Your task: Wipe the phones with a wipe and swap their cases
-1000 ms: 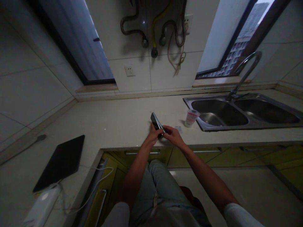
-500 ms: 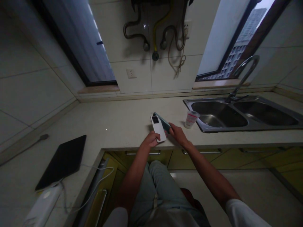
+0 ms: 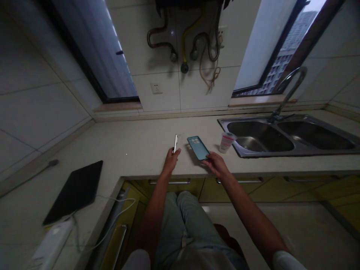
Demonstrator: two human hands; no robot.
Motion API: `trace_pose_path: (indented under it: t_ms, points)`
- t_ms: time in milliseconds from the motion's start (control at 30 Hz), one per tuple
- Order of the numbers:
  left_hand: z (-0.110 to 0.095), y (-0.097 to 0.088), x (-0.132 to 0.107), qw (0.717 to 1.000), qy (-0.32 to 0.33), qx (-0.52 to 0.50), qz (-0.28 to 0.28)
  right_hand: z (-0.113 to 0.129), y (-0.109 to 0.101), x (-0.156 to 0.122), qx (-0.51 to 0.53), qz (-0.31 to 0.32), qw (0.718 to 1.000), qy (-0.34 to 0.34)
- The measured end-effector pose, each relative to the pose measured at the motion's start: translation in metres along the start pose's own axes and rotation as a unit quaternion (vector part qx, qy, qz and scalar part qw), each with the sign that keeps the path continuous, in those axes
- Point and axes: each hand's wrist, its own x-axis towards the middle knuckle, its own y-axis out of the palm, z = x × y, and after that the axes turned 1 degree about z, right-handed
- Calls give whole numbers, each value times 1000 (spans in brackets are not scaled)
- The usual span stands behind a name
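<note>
On the desk (image 3: 120,140), a white phone (image 3: 176,143) is pinched by the left hand (image 3: 170,161), a slick teal phone (image 3: 198,148) touched by the open right hand (image 3: 217,165); edges grip best.

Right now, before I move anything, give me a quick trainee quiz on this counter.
1. Which hand holds the white phone upright on its edge?
2. True or false: the plastic cup stands inside the stainless steel sink.
3. What do the right hand's fingertips reach? A) teal phone B) plastic cup C) white phone

Key: 1. the left hand. 2. False: it stands on the counter beside the sink. 3. A.
</note>
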Motion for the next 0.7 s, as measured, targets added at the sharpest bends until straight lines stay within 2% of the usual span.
trace_pose_path:
  t_ms: [133, 200, 367, 533, 700]
  points:
    - [3, -12, 3, 998, -18, -29, 46, -8, 4, 1, -5, -7, 1000, 12]
    - [6, -18, 5, 998, -11, -46, 50, -10, 4, 0, -14, -22, 1000, 11]
    - [12, -29, 14, 998, 10, 38, 39, -11, 1, -2, -53, -57, 997, 18]
    - [9, -38, 24, 989, 59, 137, -13, -15, -1, -2, -96, -47, 994, 16]
    - [6, -44, 31, 958, 100, 262, -60, -21, -5, 0, -191, -19, 981, -9]
